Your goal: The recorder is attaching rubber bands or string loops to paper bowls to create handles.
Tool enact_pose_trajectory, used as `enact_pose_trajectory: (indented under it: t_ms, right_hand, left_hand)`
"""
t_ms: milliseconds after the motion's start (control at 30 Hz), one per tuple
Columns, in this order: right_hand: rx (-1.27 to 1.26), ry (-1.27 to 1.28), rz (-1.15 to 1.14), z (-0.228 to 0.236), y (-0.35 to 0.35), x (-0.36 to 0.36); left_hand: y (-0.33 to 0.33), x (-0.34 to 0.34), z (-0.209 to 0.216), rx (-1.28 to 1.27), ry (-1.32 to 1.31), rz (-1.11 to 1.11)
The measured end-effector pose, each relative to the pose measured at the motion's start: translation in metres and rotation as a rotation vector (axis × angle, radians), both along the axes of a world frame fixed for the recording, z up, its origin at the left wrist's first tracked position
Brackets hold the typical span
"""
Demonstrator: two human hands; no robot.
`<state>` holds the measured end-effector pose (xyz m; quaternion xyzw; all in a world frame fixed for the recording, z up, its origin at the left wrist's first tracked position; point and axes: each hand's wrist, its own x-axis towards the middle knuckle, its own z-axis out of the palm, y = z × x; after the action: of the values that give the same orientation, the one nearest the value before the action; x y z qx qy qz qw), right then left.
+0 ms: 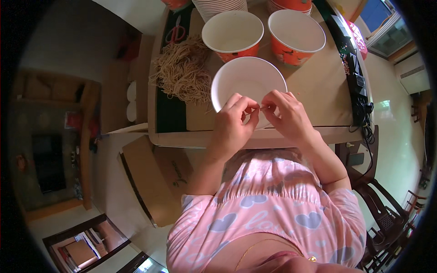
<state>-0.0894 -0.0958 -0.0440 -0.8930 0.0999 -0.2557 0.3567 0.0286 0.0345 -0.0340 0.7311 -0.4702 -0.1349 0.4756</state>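
Note:
Over the near part of a white paper tub point(246, 75), both my hands meet with their fingertips pinched close together. My left hand point(236, 120) and my right hand point(289, 113) are closed on something thin and small between the fingers. What it is cannot be made out. Two more paper tubs, white inside with orange outsides, stand just beyond: a left one point(232, 32) and a right one point(297, 31). A tangled heap of beige string point(183, 68) lies left of the tubs, with red-handled scissors point(175, 33) at its far end.
Stacked tubs point(221, 7) stand at the table's far side. A black power strip with cables point(359, 86) runs along the right edge. A cardboard box point(157, 179) is on the floor to the left, and a dark wooden chair point(382, 204) is at the right.

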Motion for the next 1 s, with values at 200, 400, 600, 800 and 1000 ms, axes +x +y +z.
enact_pose_trajectory:
  t_ms: [200, 400, 600, 800, 1000]
  right_hand:
    - [-0.020, 0.058, -0.010, -0.002, -0.006, -0.008]
    - [-0.144, 0.023, 0.017, -0.003, -0.005, -0.007]
    - [-0.015, 0.012, -0.023, 0.002, 0.000, -0.004]
    - [-0.029, -0.026, -0.027, -0.002, -0.003, -0.005]
    - [-0.192, -0.105, -0.055, -0.010, -0.002, 0.001]
  left_hand:
    - [-0.004, -0.001, 0.004, 0.001, 0.020, 0.042]
    - [-0.003, 0.001, 0.002, -0.011, 0.016, 0.037]
    - [-0.005, 0.001, 0.003, -0.008, 0.076, 0.047]
    - [-0.006, 0.002, 0.004, -0.011, 0.054, 0.056]
    - [-0.007, 0.001, 0.003, 0.008, 0.066, 0.045]
